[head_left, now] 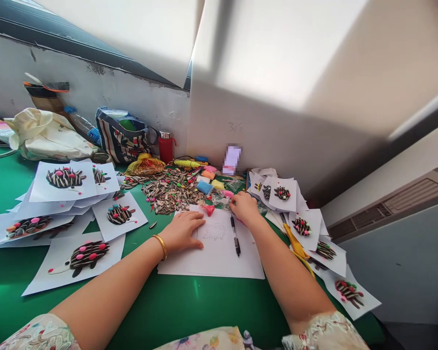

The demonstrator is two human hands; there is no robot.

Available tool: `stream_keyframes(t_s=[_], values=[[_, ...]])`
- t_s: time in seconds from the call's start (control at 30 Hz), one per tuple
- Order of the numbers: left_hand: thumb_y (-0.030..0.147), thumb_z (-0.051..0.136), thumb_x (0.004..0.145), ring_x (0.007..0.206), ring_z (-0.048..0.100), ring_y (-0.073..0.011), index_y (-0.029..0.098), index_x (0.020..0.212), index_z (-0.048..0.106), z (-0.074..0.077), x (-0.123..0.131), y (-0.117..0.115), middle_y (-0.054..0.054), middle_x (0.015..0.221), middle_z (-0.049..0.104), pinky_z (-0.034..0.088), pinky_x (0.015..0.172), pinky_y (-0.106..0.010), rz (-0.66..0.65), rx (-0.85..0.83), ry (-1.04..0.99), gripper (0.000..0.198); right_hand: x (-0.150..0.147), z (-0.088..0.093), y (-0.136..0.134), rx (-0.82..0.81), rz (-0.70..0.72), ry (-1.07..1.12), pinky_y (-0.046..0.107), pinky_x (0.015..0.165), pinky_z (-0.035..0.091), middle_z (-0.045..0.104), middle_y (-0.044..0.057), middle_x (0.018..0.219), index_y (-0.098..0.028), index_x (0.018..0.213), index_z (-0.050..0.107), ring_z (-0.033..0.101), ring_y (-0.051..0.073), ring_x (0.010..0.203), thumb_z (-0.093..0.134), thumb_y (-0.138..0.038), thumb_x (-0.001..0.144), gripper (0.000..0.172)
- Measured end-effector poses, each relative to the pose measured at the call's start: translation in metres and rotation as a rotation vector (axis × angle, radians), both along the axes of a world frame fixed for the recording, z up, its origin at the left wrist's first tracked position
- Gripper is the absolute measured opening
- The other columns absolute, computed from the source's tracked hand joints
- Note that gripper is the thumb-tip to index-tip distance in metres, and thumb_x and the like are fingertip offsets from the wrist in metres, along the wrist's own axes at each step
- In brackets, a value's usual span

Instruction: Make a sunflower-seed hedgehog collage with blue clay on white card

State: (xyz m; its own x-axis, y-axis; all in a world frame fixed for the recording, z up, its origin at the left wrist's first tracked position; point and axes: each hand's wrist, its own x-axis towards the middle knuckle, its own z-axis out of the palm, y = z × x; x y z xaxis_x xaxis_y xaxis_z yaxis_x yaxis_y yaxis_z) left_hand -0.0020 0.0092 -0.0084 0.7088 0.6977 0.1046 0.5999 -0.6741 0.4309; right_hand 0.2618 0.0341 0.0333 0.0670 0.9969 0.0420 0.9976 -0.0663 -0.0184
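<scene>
My left hand (182, 231) lies flat with its fingers stretched out on a white sheet (215, 257) that bears a faint pencil drawing of a hedgehog (213, 232). A gold bangle (161, 245) is on that wrist. My right hand (245, 208) rests at the sheet's far right corner with its fingers curled down onto a clear plastic bag (219, 198) of coloured bits; what it holds is hidden. A black pen (235, 236) lies on the sheet just below the right hand. A pile of striped sunflower seeds (170, 187) sits just beyond the sheet.
Finished seed hedgehog pictures lie on white cards at the left (63, 180) and right (302, 226) on the green table (190, 301). Coloured clay pieces (206, 180), a red bottle (165, 146), a striped bag (122, 136) and a cream bag (47, 136) stand against the wall.
</scene>
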Motion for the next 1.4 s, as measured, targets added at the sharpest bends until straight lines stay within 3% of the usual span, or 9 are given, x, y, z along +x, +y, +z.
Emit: stream_keyframes(t_s=[0.1,0.23,0.4,0.57,0.73,0.87,0.97,1.1,1.4], values=[[0.056,0.080,0.062,0.133,0.043,-0.0351,0.027,0.130,0.059,-0.001,0.000,0.000,-0.010,0.144,0.050,0.030,0.111,-0.050,0.001,0.005,0.002,0.077,0.005,0.010,-0.004,-0.035,-0.005,-0.052,0.037,0.086,0.038,0.061,0.009,0.110,-0.024,0.094,0.073,0.052,0.025,0.107,0.053,-0.021,0.085,0.021],[0.056,0.080,0.062,0.134,0.042,-0.0350,0.028,0.132,0.058,-0.002,0.000,0.000,-0.010,0.145,0.049,0.030,0.111,-0.050,0.000,0.016,0.014,0.078,-0.002,0.016,-0.002,0.022,0.002,-0.070,0.039,0.087,0.037,0.059,0.010,0.113,-0.026,0.109,0.069,0.051,0.027,0.109,0.050,-0.020,0.086,0.031],[0.052,0.081,0.064,0.134,0.042,-0.0349,0.027,0.133,0.056,0.003,0.001,-0.002,-0.011,0.145,0.049,0.032,0.110,-0.051,0.011,0.003,0.026,0.077,-0.030,0.002,0.015,0.039,0.106,-0.082,0.040,0.090,0.036,0.057,0.012,0.116,-0.027,0.119,0.064,0.047,0.028,0.112,0.053,-0.028,0.090,0.031],[0.050,0.081,0.065,0.134,0.043,-0.0349,0.026,0.132,0.057,0.003,0.000,-0.002,-0.012,0.145,0.048,0.033,0.110,-0.051,0.007,-0.009,-0.022,0.075,-0.036,-0.007,0.023,0.047,0.101,-0.072,0.040,0.088,0.036,0.057,0.013,0.115,-0.022,0.104,0.068,0.047,0.028,0.110,0.054,-0.024,0.089,0.020],[0.050,0.074,0.074,0.129,0.048,-0.0331,0.026,0.121,0.065,0.006,0.001,-0.001,-0.011,0.141,0.053,0.037,0.107,-0.050,-0.005,0.069,-0.118,0.054,-0.028,0.004,0.008,0.382,0.121,0.157,0.038,0.093,0.038,0.057,0.011,0.121,-0.022,0.106,0.065,0.048,0.026,0.114,0.050,-0.026,0.092,0.021],[0.047,0.057,0.089,0.118,0.055,-0.0265,0.025,0.117,0.066,0.016,0.005,-0.008,-0.009,0.126,0.062,0.041,0.105,-0.044,0.089,0.089,-0.345,0.037,-0.031,0.010,-0.024,0.508,0.357,0.377,0.033,0.097,0.039,0.059,0.010,0.123,-0.019,0.103,0.061,0.052,0.022,0.114,0.048,-0.024,0.093,0.018],[0.046,0.046,0.094,0.107,0.060,-0.0222,0.023,0.115,0.064,0.023,0.010,-0.018,-0.007,0.116,0.066,0.048,0.096,-0.038,0.182,-0.070,-0.583,0.036,-0.040,0.007,-0.055,0.445,0.479,0.418,0.033,0.091,0.043,0.065,0.009,0.112,-0.019,0.104,0.058,0.058,0.022,0.104,0.047,-0.021,0.091,0.017],[0.048,0.056,0.088,0.096,0.063,-0.0202,0.021,0.106,0.064,0.027,0.019,-0.026,-0.006,0.106,0.067,0.053,0.085,-0.034,0.216,-0.368,-0.810,0.034,-0.051,-0.002,-0.084,0.405,0.504,0.442,0.032,0.081,0.045,0.065,0.007,0.096,-0.020,0.098,0.057,0.060,0.021,0.091,0.047,-0.017,0.089,0.014],[0.048,0.064,0.081,0.093,0.067,-0.0215,0.021,0.110,0.064,0.029,0.024,-0.026,-0.007,0.111,0.068,0.050,0.074,-0.031,0.291,-0.745,-0.803,0.040,-0.045,-0.018,-0.088,0.399,0.540,0.581,0.031,0.078,0.048,0.061,0.007,0.098,-0.022,0.097,0.054,0.058,0.020,0.091,0.048,-0.013,0.088,0.014]])
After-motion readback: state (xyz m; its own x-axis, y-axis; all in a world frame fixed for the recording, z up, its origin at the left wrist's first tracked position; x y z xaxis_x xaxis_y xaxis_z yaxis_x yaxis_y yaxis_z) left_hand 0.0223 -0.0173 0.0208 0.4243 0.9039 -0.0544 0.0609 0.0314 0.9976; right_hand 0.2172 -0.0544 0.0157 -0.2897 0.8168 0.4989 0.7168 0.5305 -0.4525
